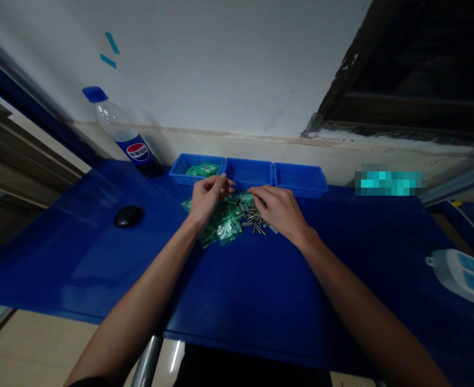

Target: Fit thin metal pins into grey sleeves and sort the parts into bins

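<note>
My left hand [205, 200] is over the left part of a pile of small green plastic bags [229, 228], close to the front of the bins. Its fingers are curled in towards the thumb; whatever they may pinch is too small to make out. My right hand [282, 210] reaches over the right side of the pile, fingers bent and closed downward, their tips partly hidden at the green bags. Below its palm lie loose thin metal pins [256, 221] and small grey cylinders [245, 206].
Three joined blue bins stand behind the pile: the left bin [177, 174] holds green bags; the middle bin [248, 171] and right bin [300, 178] adjoin it. A cola bottle [138, 150], black mouse [127, 216] and white power strip [462, 274] are on the blue table [245, 301].
</note>
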Available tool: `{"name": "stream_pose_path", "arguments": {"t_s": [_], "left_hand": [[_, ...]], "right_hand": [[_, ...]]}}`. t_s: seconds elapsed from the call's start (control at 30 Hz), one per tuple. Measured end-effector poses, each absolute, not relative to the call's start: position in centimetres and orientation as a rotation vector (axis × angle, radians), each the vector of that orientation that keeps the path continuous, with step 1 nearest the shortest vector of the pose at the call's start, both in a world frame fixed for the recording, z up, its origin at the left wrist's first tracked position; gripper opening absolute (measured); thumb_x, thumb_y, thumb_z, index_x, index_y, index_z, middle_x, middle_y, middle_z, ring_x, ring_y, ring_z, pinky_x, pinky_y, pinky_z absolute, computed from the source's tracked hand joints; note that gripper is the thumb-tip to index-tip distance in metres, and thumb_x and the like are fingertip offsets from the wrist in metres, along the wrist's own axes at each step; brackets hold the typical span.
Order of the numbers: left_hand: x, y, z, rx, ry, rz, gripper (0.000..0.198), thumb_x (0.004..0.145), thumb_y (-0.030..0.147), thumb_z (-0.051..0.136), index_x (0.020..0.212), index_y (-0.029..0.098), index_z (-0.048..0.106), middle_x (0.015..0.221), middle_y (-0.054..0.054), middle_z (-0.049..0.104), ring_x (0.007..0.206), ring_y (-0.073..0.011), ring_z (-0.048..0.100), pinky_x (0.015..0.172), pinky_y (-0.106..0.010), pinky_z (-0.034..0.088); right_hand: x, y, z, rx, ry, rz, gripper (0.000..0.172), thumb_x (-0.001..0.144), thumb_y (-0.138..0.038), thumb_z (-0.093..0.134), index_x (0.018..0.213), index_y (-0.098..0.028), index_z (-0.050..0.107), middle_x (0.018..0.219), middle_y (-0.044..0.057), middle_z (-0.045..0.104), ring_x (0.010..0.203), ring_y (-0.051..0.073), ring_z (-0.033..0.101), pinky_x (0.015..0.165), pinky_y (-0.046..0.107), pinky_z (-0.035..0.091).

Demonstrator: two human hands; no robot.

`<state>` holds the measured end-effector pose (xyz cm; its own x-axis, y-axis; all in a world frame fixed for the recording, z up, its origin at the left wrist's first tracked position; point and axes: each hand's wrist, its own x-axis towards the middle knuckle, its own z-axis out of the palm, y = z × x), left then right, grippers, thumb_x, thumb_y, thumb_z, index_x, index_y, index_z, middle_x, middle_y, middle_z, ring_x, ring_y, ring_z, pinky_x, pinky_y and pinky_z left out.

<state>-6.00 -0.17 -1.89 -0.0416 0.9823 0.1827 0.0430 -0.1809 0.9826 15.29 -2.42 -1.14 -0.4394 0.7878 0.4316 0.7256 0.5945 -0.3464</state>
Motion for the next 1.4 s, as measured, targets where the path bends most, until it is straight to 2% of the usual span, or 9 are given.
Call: {"name": "stream_pose_path", "arguments": {"t_s": [0.2,0.37,0.5,0.63,0.77,0.87,1.07,1.3,1.4], "left_hand": [[-5.9,-0.5,-1.7,1.589,1.238,1.344,0.035,0.097,0.052,0.067,0.096,0.020,0.080,0.101,-0.008,0.081,0.092,-0.0213,0.072,0.080,-0.034,0.055],[-5.6,-1.5,-1.0,1.882,1.189,1.267,0.031,0.095,0.045,0.073,0.117,0.024,0.079,0.123,-0.007,0.079,0.115,-0.0249,0.070,0.097,-0.041,0.054],[-5.5,-1.8,-1.2,2.020,1.109,1.262,0.036,0.084,0.045,0.084,0.111,0.021,0.080,0.114,-0.010,0.080,0.108,-0.0252,0.070,0.096,-0.041,0.054],[-5.5,-1.7,-1.6,1.972,1.091,1.220,0.027,0.093,0.046,0.075,0.094,0.020,0.079,0.095,-0.007,0.079,0.087,-0.0207,0.070,0.085,-0.036,0.054],[-5.5,-2.1,-1.4,1.870,1.132,1.109,0.033,0.096,0.049,0.069,0.081,0.020,0.075,0.077,-0.004,0.074,0.069,-0.0170,0.062,0.068,-0.031,0.049],[-5.3,-2.4,-0.9,1.769,1.106,1.103,0.035,0.095,0.050,0.070,0.077,0.020,0.074,0.073,-0.004,0.071,0.065,-0.0161,0.059,0.062,-0.030,0.045],[-5.7,-2.0,-0.6,1.593,0.936,1.064,0.039,0.094,0.052,0.068,0.071,0.021,0.074,0.070,-0.005,0.071,0.065,-0.0170,0.062,0.066,-0.031,0.049],[-6.2,-0.4,-1.5,1.302,1.003,1.370,0.045,0.091,0.053,0.071,0.060,0.020,0.064,0.069,-0.005,0.070,0.061,-0.0139,0.060,0.059,-0.028,0.046],[-6.5,0.1,-1.4,1.174,1.131,1.509,0.044,0.091,0.061,0.068,0.077,0.020,0.072,0.080,-0.007,0.076,0.063,-0.0132,0.062,0.060,-0.027,0.049]], "right_hand": [[15.6,-2.1,-0.5,-1.128,-2.094,0.273,0.030,0.101,-0.017,0.059,0.121,-0.027,0.079,0.113,0.007,0.081,0.104,0.026,0.076,0.094,0.043,0.059],[15.9,-1.7,1.2,-1.102,-1.843,0.609,0.027,0.093,-0.014,0.066,0.114,-0.025,0.079,0.095,0.004,0.080,0.090,0.022,0.077,0.089,0.042,0.063],[16.5,-1.5,2.1,-1.074,-1.606,0.961,0.025,0.086,-0.020,0.075,0.110,-0.021,0.077,0.088,0.004,0.077,0.081,0.021,0.076,0.079,0.040,0.066],[17.1,-1.3,2.4,-1.073,-1.471,1.227,0.032,0.081,-0.027,0.082,0.112,-0.021,0.076,0.093,0.005,0.079,0.082,0.023,0.078,0.081,0.044,0.068],[17.1,-1.3,2.4,-1.099,-1.402,1.345,0.034,0.091,-0.041,0.074,0.119,-0.021,0.074,0.102,0.010,0.081,0.091,0.025,0.079,0.085,0.045,0.069],[16.7,-1.3,2.3,-1.097,-1.415,1.335,0.041,0.090,-0.047,0.076,0.121,-0.020,0.073,0.105,0.011,0.081,0.093,0.026,0.080,0.086,0.046,0.069],[16.2,-1.4,1.6,-1.105,-1.429,1.260,0.049,0.072,-0.043,0.092,0.111,-0.020,0.073,0.085,0.006,0.079,0.072,0.024,0.077,0.075,0.045,0.068],[16.2,-1.2,1.0,-1.163,-1.462,1.245,0.039,0.083,-0.035,0.082,0.118,-0.019,0.072,0.084,0.007,0.081,0.079,0.025,0.080,0.072,0.041,0.066],[16.2,-1.1,0.5,-1.166,-1.581,1.181,0.028,0.086,-0.032,0.079,0.112,-0.020,0.074,0.086,0.007,0.082,0.079,0.024,0.080,0.077,0.042,0.066]]}}
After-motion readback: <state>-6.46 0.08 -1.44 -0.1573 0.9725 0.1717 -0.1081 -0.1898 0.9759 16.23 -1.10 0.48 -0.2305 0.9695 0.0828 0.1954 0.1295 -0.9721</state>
